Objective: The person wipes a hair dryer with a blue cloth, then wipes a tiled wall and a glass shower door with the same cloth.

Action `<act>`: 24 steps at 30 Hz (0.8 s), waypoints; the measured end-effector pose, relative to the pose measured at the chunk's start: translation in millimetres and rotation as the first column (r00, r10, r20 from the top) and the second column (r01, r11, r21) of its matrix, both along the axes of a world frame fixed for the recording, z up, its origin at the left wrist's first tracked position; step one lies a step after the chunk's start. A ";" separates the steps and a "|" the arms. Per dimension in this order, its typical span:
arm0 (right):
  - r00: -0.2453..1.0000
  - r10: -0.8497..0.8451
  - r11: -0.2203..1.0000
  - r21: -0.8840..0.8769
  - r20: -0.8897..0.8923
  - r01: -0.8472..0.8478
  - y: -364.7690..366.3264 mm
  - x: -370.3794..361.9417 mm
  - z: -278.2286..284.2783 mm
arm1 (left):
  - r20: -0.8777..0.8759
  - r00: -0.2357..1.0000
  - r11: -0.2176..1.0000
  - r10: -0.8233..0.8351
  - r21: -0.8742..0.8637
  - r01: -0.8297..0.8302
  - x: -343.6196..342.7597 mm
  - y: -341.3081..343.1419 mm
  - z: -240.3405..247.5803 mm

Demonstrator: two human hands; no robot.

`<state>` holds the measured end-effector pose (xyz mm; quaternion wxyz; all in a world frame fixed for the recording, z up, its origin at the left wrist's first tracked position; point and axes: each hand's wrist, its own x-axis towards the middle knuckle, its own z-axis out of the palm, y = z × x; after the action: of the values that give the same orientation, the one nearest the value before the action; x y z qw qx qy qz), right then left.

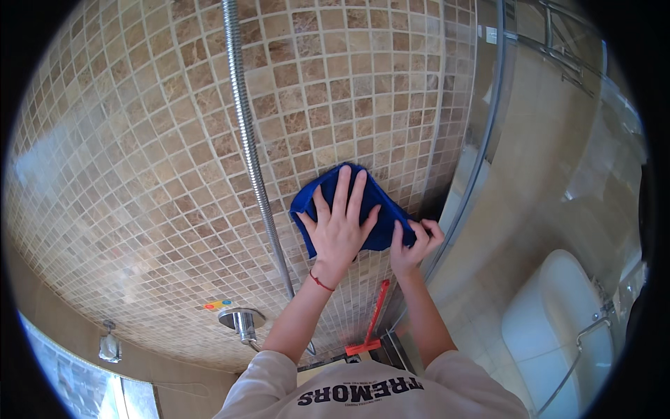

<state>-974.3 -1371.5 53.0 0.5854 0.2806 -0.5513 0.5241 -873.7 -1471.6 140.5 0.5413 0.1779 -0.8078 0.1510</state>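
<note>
A blue cloth (391,218) lies against the brown mosaic-tiled wall (174,133), its edges partly folded. My left hand (337,230) presses flat on the cloth with its fingers spread. A thin red string bracelet circles that wrist. At the cloth's lower right corner, my right hand (414,250) is closed in a pinch, thumb and fingers gripping the blue fabric. Left of both hands, a ribbed metal shower hose (251,143) runs down the wall, apart from the cloth.
A round chrome shower valve (243,321) sticks out low on the wall. A red T-shaped tool (377,313) stands below my hands. To the right are a glass panel's edge (481,157) and a white bathtub (558,314). A small holder (109,346) hangs lower left.
</note>
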 end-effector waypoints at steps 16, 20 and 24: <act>0.856 0.513 0.851 -0.165 0.055 -0.499 19.6 14.3 134.8 | -0.103 0.993 0.998 -0.058 0.015 0.060 20.0 10.1 78.9; 0.976 0.214 0.946 0.258 -0.033 -0.198 -10.4 -14.7 179.7 | -0.160 0.985 0.997 0.064 -0.034 -0.070 3.8 1.2 107.9; 1.000 -0.015 0.904 0.426 -0.004 0.015 -19.2 -20.2 124.7 | -0.079 0.989 0.991 0.125 -0.040 -0.129 -6.0 -1.0 58.6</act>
<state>-994.6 -1390.7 177.7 0.5141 0.3976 -0.6545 0.3864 -879.7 -1472.6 199.1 0.5650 0.2224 -0.7699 0.1964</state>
